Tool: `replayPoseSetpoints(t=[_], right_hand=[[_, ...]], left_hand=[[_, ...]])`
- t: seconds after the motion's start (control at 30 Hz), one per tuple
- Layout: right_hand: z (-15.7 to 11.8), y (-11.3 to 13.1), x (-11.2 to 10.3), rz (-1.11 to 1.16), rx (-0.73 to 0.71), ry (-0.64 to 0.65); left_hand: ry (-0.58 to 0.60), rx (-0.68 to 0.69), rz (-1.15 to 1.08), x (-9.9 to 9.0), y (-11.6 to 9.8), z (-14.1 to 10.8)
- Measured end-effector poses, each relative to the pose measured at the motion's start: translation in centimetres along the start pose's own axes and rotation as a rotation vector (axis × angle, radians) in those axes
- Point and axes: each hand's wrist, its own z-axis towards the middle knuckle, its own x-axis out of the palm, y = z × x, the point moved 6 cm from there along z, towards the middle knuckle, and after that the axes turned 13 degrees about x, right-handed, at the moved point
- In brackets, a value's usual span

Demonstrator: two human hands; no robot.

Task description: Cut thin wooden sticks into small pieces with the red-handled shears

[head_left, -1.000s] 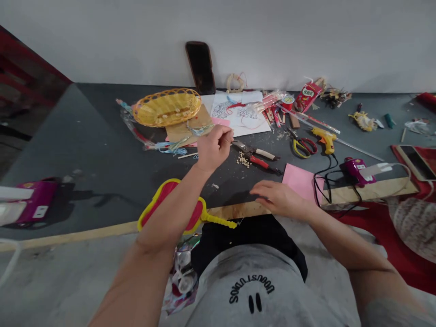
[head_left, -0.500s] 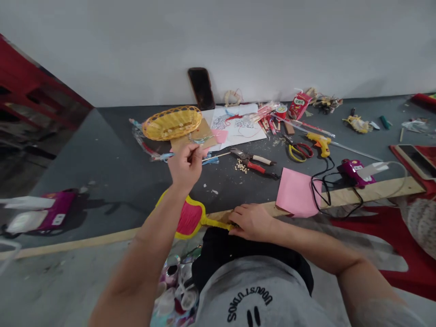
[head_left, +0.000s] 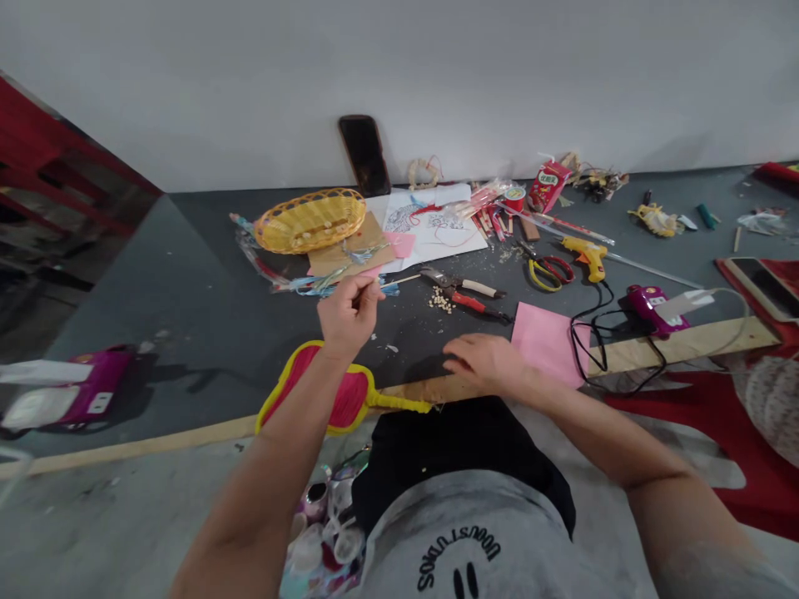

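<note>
A hand fan (head_left: 353,399), pink with a yellow-wrapped rim and handle, lies at the table's front edge, partly covered by my left forearm. Above its head, my left hand (head_left: 349,314) is closed in a pinch; whatever is between the fingertips is too small to make out. My right hand (head_left: 480,359) is held palm down, fingers stretched toward the left, apart from the tip of the fan's handle. Pliers (head_left: 465,293) with one red and one white grip lie beyond the hands, beside small pale pieces (head_left: 441,301).
A yellow basket (head_left: 312,223), brown card, blue tassels and printed paper (head_left: 462,241) lie at the back. Scissors (head_left: 546,270), a yellow glue gun (head_left: 587,256) with black cord and pink paper (head_left: 546,341) are on the right. Purple devices stand at both sides; a phone (head_left: 365,154) leans on the wall.
My right hand has let go of the fan's handle and moved up and right. My left hand has shifted slightly right and nearer, still pinched.
</note>
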Motion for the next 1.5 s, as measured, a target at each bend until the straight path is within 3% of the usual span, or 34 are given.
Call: replayPoseSetpoints(t=[0.23,0.37,0.5,0.63,0.93,1.07,1.23,1.5], right_hand=[[5.4,-5.1,-5.1,-0.024,0.003,-0.304],[8.8,-6.4,-5.4,0.064,0.009,-0.467],[10.0,-7.7,-4.3,0.22,-0.004,-0.609],[9.4,-8.6,-3.8,0.363,-0.031,-0.654],[8.1,-10.0,-4.4,0.694,0.202,-0.723],[8.1,-10.2,-4.4,0.693,0.246,-0.666],[8.1,-9.5,-4.4,0.648,0.178,-0.628],[8.3,-9.4,-4.4,0.654,0.145,-0.657]], left_hand=[[0.074,0.033,-0.037,3.8,-0.9,0.8],[0.141,0.128,-0.024,6.2,-1.4,1.8],[0.149,0.246,0.062,7.2,-0.9,1.8],[0.137,0.267,0.076,7.1,-0.2,1.1],[0.137,0.274,0.04,6.9,-0.3,0.9],[0.154,0.243,0.057,6.9,0.0,0.9],[0.139,0.251,0.063,6.7,-0.2,0.8],[0.132,0.244,0.076,6.5,-0.1,0.8]])
